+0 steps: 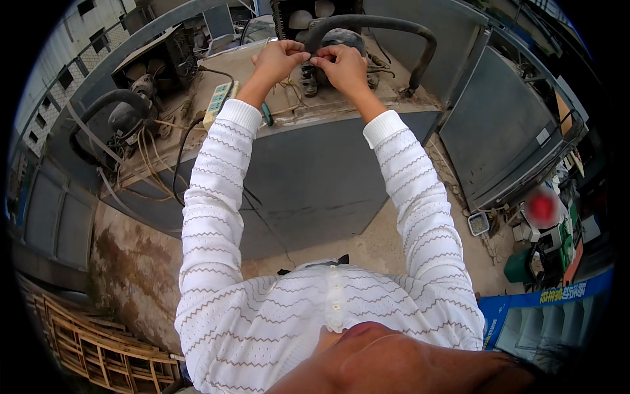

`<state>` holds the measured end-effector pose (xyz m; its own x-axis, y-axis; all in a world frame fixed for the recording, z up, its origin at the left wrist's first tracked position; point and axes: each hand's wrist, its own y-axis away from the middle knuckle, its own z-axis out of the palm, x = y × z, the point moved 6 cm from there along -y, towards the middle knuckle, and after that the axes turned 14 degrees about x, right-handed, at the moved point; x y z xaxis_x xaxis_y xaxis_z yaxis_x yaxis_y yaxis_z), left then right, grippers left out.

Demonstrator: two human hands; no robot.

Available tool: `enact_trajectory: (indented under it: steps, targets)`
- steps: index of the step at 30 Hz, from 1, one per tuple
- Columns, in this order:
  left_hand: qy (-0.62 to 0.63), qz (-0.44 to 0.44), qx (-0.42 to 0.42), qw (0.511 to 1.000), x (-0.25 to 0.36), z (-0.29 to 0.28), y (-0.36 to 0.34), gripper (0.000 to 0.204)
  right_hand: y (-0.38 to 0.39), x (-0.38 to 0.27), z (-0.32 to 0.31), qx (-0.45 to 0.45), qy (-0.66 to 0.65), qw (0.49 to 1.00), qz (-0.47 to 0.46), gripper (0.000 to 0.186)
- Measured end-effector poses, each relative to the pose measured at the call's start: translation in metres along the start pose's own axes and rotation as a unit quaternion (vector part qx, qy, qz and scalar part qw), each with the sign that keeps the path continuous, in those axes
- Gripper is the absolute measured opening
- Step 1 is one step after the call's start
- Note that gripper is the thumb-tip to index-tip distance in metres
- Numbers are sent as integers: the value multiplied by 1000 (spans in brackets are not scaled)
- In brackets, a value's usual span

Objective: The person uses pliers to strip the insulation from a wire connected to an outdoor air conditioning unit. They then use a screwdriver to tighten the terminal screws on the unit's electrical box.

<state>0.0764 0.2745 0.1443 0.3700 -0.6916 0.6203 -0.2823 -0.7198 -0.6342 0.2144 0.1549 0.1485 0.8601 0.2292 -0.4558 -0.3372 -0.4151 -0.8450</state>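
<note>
Left hand (279, 62) and right hand (344, 67) nearly meet, each one's fingertips pinched together; on what, I can't tell. The compressor (346, 39) sits just beyond, on the bench (239, 64).

Whether the meeting fingertips of the left hand (279, 62) and right hand (344, 68) pinch anything is too small to tell. The right hand partly hides a black compressor (346, 38); the upper edge crops the condenser unit (282, 21). A red patch (542, 207) is blurred.
</note>
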Motion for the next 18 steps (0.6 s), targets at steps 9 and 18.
enact_trajectory:
  steps: [9, 18]
  targets:
    - [9, 106, 16, 994, 13, -9, 10, 38, 5, -13, -3, 51, 64, 985, -149, 20]
    - [-122, 238, 195, 944, 44, -27, 33, 23, 3, -30, -20, 144, 103, 952, -248, 14]
